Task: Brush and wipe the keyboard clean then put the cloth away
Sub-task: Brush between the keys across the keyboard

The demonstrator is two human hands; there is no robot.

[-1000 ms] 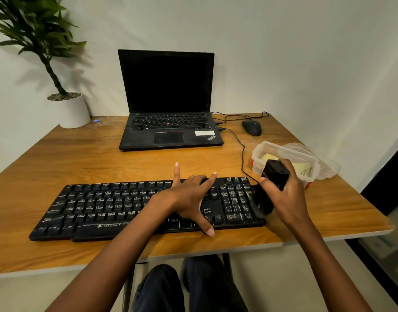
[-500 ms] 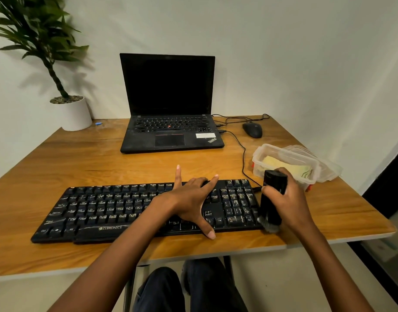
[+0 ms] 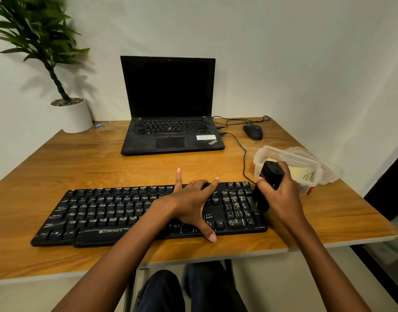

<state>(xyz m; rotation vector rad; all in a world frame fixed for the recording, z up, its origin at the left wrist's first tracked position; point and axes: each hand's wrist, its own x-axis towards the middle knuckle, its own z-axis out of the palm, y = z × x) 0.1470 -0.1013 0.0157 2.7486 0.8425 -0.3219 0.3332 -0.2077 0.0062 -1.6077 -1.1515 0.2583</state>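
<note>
1. The long black plastic keyboard (image 3: 148,212) lies across the near part of the wooden table (image 3: 80,163), in front of the person.
2. The left hand (image 3: 191,203) is spread flat on the keys right of the middle, fingers wide apart and holding nothing; it seems to press the keyboard steady.
3. The right hand (image 3: 283,199) is closed around a black block-shaped brush (image 3: 269,183), whose lower end touches the right edge of the keyboard, at about 3 o'clock from the left hand.
4. The pale yellow cloth (image 3: 302,174) lies in the clear plastic box (image 3: 283,155), at 1 o'clock from the brush.
5. I judge the brushing step is in hand, at the number pad.
6. The next move probably calls for short strokes leftward over the keys, and the left hand must give way.
</note>
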